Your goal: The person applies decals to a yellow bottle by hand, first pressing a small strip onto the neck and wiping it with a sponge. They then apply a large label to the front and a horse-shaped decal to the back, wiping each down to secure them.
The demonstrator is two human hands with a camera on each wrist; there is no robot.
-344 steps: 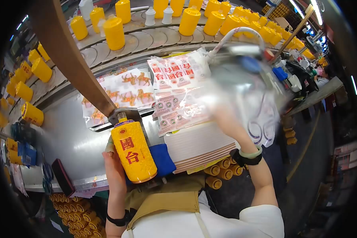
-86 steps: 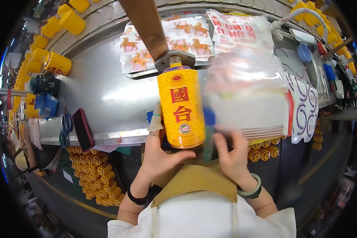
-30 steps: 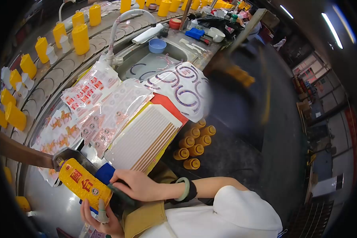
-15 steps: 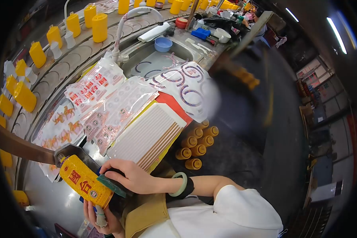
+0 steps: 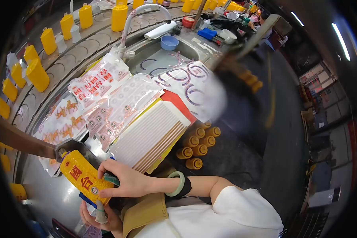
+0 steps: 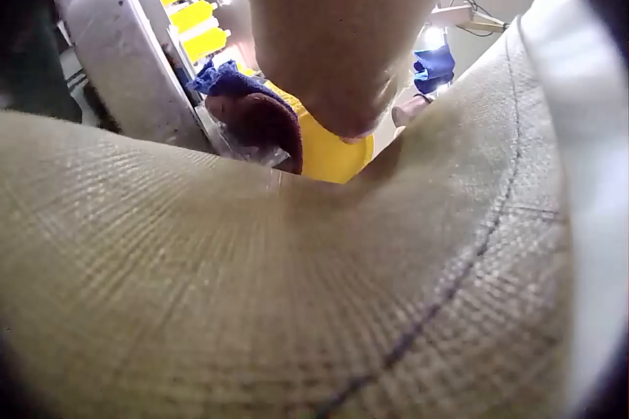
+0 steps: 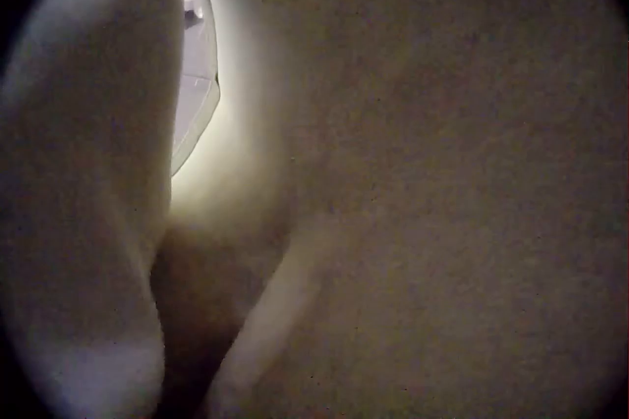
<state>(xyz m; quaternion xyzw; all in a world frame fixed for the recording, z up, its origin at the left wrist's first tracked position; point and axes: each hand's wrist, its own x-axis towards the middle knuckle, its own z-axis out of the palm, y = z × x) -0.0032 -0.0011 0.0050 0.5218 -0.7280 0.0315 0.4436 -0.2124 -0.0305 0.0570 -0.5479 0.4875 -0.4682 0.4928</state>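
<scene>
Standing upper left and well apart from the landmark bottle, plain yellow bottles [image 5: 37, 75] line a grey curved-plate conveyor. A brown metal arm [image 5: 25, 141] enters at left; its dark metal bracket [image 5: 85, 150] sits at the landmark's neck. Landmark: yellow textured bottle with red characters and a small round seal [image 5: 85, 178], tilted, neck toward upper left. Blue cloth [image 5: 87, 200] along its lower side.

Left hand [image 5: 112, 221]: at the landmark's base, one digit in a whitish finger cover [image 5: 100, 216]; cannot tell whether the fingers grip. Left wrist view partly blocked.

Right hand [image 5: 129, 180]: on the landmark's right side, thumb laid near the seal, index apart from it, holding a dark green flat pad [image 5: 112, 179]. Right wrist view too dark to read.

Right of the landmark: white-and-brown striped stack [image 5: 142, 139]. Upper right, farther: round blue bowl [image 5: 169, 43] in a metal sink. Far right, lower: amber-yellow bottles [image 5: 199, 149].
</scene>
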